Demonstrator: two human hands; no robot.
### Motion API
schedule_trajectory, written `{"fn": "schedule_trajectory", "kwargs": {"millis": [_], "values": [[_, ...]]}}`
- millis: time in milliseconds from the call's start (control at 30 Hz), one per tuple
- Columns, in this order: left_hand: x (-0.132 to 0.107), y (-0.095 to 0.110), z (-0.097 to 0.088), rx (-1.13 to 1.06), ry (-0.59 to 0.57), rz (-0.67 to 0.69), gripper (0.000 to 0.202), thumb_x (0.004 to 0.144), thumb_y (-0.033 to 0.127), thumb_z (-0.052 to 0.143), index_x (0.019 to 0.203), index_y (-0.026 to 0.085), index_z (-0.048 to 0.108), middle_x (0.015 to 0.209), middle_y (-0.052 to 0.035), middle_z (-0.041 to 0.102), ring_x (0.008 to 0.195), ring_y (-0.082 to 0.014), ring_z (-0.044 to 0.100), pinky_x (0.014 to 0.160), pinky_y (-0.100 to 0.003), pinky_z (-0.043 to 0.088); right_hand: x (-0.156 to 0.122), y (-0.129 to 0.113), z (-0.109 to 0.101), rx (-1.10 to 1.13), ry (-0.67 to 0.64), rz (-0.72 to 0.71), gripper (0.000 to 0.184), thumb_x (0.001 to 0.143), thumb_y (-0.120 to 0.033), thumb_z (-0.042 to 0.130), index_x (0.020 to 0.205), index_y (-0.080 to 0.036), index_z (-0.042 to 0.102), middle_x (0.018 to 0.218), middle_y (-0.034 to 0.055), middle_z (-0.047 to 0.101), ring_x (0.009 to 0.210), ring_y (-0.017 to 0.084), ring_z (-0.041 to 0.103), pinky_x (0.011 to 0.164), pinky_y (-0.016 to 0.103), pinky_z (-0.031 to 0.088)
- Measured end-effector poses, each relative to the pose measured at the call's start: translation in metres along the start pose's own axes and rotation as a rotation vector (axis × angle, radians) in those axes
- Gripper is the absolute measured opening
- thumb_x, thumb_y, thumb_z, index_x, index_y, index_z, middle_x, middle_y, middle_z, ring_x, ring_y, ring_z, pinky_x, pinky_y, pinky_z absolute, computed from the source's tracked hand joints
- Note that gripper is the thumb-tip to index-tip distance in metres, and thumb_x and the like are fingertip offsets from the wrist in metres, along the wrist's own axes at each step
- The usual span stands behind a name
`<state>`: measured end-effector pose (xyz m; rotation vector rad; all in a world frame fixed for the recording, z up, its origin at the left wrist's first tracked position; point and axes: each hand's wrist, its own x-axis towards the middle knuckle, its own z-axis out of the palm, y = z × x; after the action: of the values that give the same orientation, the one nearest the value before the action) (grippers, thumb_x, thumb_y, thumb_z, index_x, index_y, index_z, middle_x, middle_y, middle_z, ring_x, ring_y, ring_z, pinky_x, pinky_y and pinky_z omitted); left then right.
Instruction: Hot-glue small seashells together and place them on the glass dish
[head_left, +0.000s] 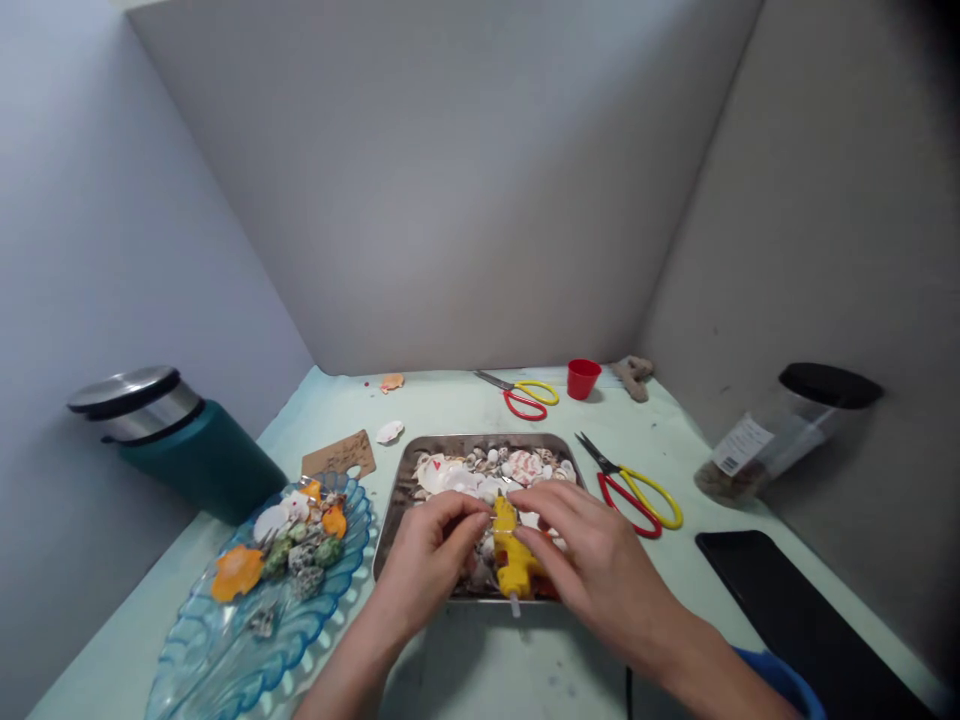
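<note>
We see the yellow plastic glue gun [511, 562] over the near part of the rectangular silver metal tray [487, 438], nozzle facing away from us, translucent glue stick [515, 604] projecting from the rear past the near rim. L hand [433, 545]: thumb & index brought together just L of the gun; we can't tell if a small item sits btwn them. R hand [600, 550]: fingers curved over the gun's R side, thumb by the body; we can't tell if it grips. The tray contains assorted white & brown seashells [523, 466]. R of the tray, on the pale green table [555, 660], we note scissors w/ red & yellow handles [619, 470]; to the L, a scalloped translucent blue dish [180, 645] w/ orange, white & green-gray shells [277, 555].
</note>
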<state>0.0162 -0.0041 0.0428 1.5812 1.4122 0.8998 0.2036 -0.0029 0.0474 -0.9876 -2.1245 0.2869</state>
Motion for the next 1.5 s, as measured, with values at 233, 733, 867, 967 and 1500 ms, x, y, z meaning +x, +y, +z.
{"fn": "schedule_trajectory", "kwargs": {"millis": [233, 733, 867, 967, 1500], "values": [[-0.008, -0.01, 0.015, -0.137, 0.018, 0.009, 0.018, 0.08, 0.028, 0.055, 0.088, 0.017, 0.067, 0.064, -0.0013, 0.062, 0.051, -0.0128, 0.055, 0.051, -0.024, 0.045, 0.006, 0.006, 0.011, 0.109, -0.05, 0.108, 0.017, 0.087, -0.012, 0.048, 0.085, -0.019, 0.063, 0.08, 0.0033, 0.064, 0.076, 0.017, 0.061, 0.069, 0.028, 0.049], [-0.002, -0.032, -0.018, -0.066, 0.395, -0.138, 0.028, 0.079, 0.03, 0.056, 0.097, 0.014, 0.069, 0.059, -0.0026, 0.068, 0.061, -0.0176, 0.065, 0.065, -0.028, 0.049, -0.028, 0.026, 0.004, -0.318, -0.339, 0.088, 0.027, 0.079, -0.021, 0.063, 0.106, -0.022, 0.06, 0.089, 0.0067, 0.066, 0.083, 0.025, 0.061, 0.071, 0.038, 0.049], [0.003, -0.035, -0.019, -0.31, 0.419, -0.252, 0.033, 0.071, 0.036, 0.064, 0.093, 0.012, 0.067, 0.062, -0.0038, 0.069, 0.059, -0.0174, 0.065, 0.058, -0.025, 0.049, -0.024, 0.018, 0.011, -0.271, -0.402, 0.173, 0.023, 0.084, -0.022, 0.054, 0.105, -0.02, 0.062, 0.086, 0.0075, 0.066, 0.081, 0.025, 0.061, 0.07, 0.039, 0.048], [0.004, -0.033, -0.016, -0.407, 0.436, -0.222, 0.029, 0.068, 0.035, 0.067, 0.085, 0.012, 0.066, 0.066, -0.0037, 0.069, 0.053, -0.0143, 0.064, 0.054, -0.023, 0.049, -0.023, 0.021, 0.005, -0.035, -0.307, 0.303, 0.025, 0.09, -0.028, 0.047, 0.11, -0.021, 0.059, 0.102, 0.0086, 0.065, 0.093, 0.024, 0.059, 0.081, 0.036, 0.047], [0.022, -0.029, 0.006, -0.566, 0.278, -0.293, 0.025, 0.064, 0.031, 0.071, 0.077, 0.014, 0.058, 0.066, -0.0031, 0.069, 0.051, -0.0124, 0.063, 0.055, -0.023, 0.05, -0.017, 0.022, 0.008, 0.666, -0.193, 0.664, 0.033, 0.082, -0.044, 0.059, 0.102, -0.017, 0.06, 0.084, 0.0038, 0.061, 0.081, 0.02, 0.057, 0.072, 0.029, 0.047]]}}
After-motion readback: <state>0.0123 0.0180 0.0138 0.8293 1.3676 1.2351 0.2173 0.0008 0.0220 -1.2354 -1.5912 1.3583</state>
